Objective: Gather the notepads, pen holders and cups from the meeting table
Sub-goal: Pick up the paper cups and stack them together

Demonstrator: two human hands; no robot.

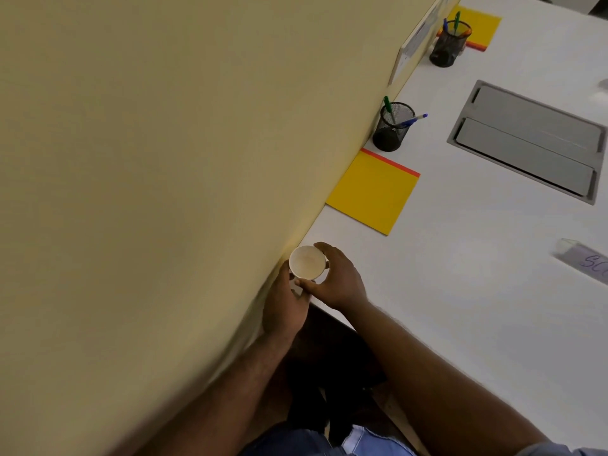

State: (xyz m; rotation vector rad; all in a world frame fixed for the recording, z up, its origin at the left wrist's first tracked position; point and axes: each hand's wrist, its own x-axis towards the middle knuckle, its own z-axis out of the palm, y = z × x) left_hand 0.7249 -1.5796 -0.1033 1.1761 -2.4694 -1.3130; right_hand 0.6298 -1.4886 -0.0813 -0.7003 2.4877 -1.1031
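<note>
cup (307, 262) at table (460, 291) near corner by wall | left hand (284, 302) grips it from below, right hand (335, 278) wraps rim | possibly stacked cups | notepad (373, 191) beyond

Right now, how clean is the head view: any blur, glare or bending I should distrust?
Head view: dim and yellowish; wide-angle bends the wall edge; cup and both hands fairly sharp; the name card at the right edge is smeared, its writing unreadable; no strong glare on the table.
</note>
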